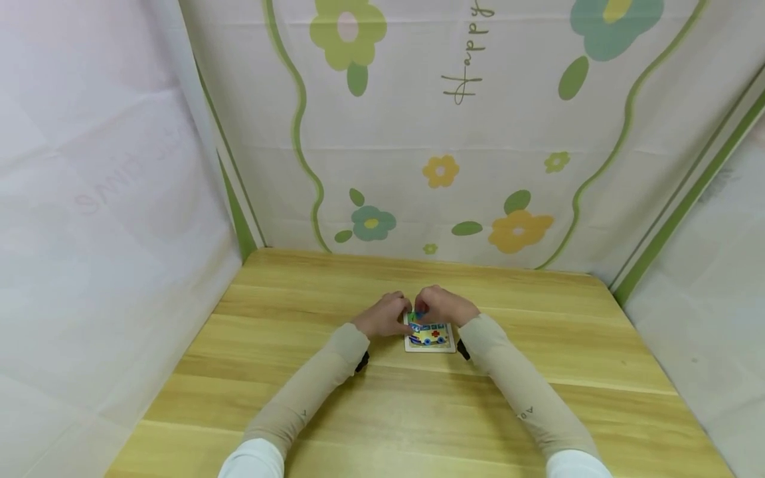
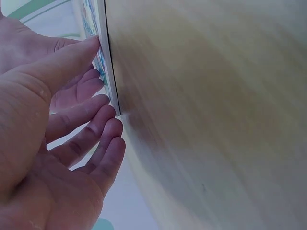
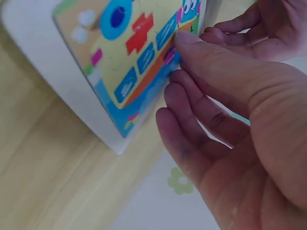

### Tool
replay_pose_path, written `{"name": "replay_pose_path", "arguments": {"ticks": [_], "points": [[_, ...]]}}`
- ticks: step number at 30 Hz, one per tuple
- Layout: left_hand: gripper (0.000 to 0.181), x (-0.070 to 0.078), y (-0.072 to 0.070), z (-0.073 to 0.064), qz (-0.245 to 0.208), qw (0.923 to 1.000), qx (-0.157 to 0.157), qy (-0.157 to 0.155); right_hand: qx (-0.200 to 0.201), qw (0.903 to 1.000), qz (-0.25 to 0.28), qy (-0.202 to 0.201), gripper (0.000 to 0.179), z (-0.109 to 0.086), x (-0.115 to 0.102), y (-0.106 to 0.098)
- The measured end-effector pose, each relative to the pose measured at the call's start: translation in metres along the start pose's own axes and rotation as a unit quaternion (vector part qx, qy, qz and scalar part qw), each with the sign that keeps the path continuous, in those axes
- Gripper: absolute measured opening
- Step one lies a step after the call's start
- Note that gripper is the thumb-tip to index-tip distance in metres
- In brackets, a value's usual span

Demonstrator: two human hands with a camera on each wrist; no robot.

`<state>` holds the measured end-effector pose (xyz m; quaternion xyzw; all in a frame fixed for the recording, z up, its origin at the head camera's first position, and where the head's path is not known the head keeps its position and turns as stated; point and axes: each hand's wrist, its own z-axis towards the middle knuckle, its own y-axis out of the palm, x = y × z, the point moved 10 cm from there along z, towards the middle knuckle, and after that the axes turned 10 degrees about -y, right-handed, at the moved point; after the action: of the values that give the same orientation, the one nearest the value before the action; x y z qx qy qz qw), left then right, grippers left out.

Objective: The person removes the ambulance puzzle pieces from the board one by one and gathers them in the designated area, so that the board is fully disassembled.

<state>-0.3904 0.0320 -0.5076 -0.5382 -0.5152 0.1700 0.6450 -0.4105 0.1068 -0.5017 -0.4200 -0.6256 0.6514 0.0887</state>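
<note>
A small puzzle board (image 1: 430,350) with a pale border lies on the table; its picture is a yellow ambulance (image 3: 139,52) with a red cross and blue windows. My left hand (image 1: 382,316) holds the board at its left side, thumb on the edge and fingertips by the far corner. Over the board's far part, my right hand (image 1: 445,307) pinches a small blue puzzle piece (image 1: 420,313) between thumb and fingers. Those fingers hide most of the piece, and its outline cannot be made out. Green shows on the board between the two hands.
The wood-grain table (image 1: 370,411) stretches out around the board. White cloth with flowers (image 1: 441,171) hangs behind its far edge, and pale cloth walls (image 1: 107,265) stand at both sides. Dark straps show at both wrists.
</note>
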Motion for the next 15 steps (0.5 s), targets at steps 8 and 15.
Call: {"name": "replay_pose_path", "arguments": {"ticks": [8, 15], "points": [[0.042, -0.0002, 0.002, 0.0028, 0.0, 1.0, 0.006, -0.001, -0.009, 0.9998, -0.012, 0.014, 0.009, 0.0025, -0.0022, -0.0014], [0.041, 0.002, -0.0014, 0.0027, -0.007, 0.9999, 0.013, 0.004, 0.002, 0.9995, 0.018, 0.025, 0.012, 0.0028, 0.0047, -0.0032]]}}
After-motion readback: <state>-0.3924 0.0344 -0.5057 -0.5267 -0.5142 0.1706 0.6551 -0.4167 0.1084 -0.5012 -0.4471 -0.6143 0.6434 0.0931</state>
